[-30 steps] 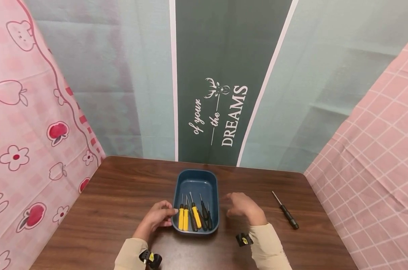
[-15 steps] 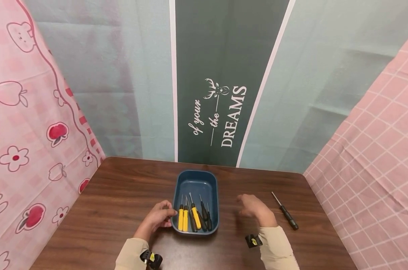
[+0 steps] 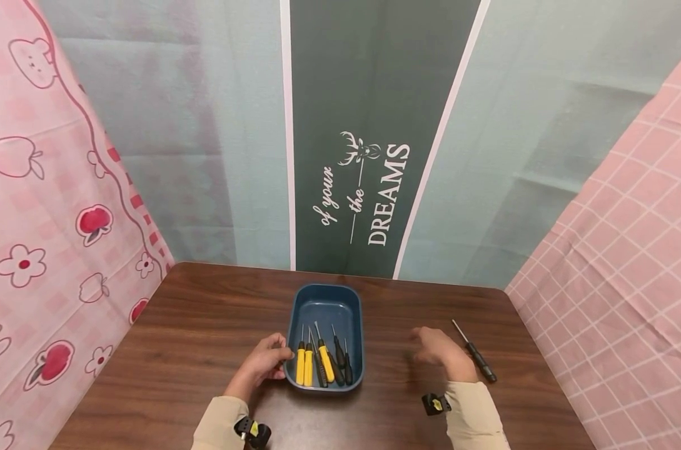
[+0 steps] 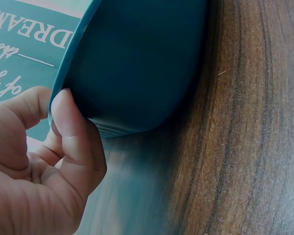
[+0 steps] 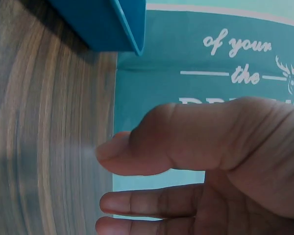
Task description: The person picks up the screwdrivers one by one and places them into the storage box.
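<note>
A blue rectangular tray (image 3: 330, 306) stands mid-table with several screwdrivers inside, some with yellow handles (image 3: 309, 367) and others with black handles (image 3: 339, 356). At the tray's left side my left hand (image 3: 266, 359) pinches the rim between thumb and fingers, as the left wrist view also shows with the thumb (image 4: 70, 115) on the wall. My right hand (image 3: 438, 350) is over the table right of the tray, holding nothing, its thumb and fingers apart in the right wrist view. Just beyond it on the right lies one black-handled screwdriver (image 3: 481, 361), its metal shaft pointing away.
The brown wooden table (image 3: 222, 312) ends at a green hanging cloth (image 3: 346, 75) behind it. Pink patterned cloths hang at the left (image 3: 59, 206) and right (image 3: 627, 250) sides.
My right hand has moved right, away from beside the tray and closer to the lone screwdriver. The left hand keeps its hold on the rim; tray and screwdrivers stay in place.
</note>
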`<control>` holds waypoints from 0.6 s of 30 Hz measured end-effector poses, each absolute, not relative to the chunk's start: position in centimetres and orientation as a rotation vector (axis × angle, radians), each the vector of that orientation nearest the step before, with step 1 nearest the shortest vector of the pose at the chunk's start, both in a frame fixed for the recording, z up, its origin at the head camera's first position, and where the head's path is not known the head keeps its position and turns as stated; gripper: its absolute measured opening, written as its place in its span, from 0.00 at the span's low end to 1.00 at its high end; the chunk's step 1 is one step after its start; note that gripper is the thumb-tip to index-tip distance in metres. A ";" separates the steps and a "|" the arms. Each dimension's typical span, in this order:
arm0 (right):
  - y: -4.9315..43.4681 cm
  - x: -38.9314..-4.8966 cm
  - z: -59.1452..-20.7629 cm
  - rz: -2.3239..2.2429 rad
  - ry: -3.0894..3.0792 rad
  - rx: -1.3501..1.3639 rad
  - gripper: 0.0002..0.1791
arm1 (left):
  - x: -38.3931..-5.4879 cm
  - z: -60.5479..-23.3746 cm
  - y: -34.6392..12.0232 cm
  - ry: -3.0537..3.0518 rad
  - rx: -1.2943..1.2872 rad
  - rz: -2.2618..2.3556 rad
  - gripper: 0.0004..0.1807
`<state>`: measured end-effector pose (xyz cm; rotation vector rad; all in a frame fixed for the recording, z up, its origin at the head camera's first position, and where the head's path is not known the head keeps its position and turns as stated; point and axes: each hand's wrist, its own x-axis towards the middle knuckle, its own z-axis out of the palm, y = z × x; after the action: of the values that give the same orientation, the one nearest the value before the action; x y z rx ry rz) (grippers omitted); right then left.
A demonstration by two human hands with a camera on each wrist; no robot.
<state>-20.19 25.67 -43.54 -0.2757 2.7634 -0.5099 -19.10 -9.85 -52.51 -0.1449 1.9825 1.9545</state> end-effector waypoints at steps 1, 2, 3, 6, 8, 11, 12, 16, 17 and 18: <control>25.9 -20.2 -43.6 -0.516 2.762 -0.277 0.21 | -19.1 -52.5 -9.9 1.985 -0.143 1.954 0.10; 26.1 -20.2 -43.7 -0.520 2.760 -0.274 0.22 | -19.1 -52.5 -9.9 1.985 -0.144 1.954 0.10; 26.4 -20.2 -43.7 -0.530 2.754 -0.259 0.23 | -19.1 -52.5 -9.9 1.984 -0.144 1.955 0.10; 27.0 -20.3 -43.9 -0.547 2.743 -0.233 0.24 | -19.1 -52.5 -9.9 1.980 -0.148 1.958 0.10; 27.5 -20.4 -44.1 -0.540 2.741 -0.225 0.25 | -19.1 -52.4 -9.9 1.978 -0.151 1.964 0.10; 28.3 -20.4 -44.3 -0.524 2.754 -0.224 0.26 | -19.1 -52.5 -9.9 1.976 -0.155 1.968 0.10; 28.5 -20.4 -44.4 -0.529 2.759 -0.213 0.26 | -19.0 -52.5 -9.9 1.973 -0.156 1.970 0.10; 29.6 -20.3 -44.7 -0.531 2.777 -0.180 0.25 | -19.0 -52.6 -9.8 1.958 -0.155 1.975 0.10; 29.9 -20.3 -44.8 -0.529 2.782 -0.173 0.25 | -19.0 -52.6 -9.8 1.956 -0.155 1.976 0.09; 30.1 -20.3 -44.8 -0.522 2.785 -0.171 0.24 | -19.0 -52.6 -9.7 1.955 -0.158 1.976 0.09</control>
<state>-20.26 30.15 -44.84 -0.1714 2.7846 -0.5215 -19.04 -9.75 -52.65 -0.1578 1.9549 1.9759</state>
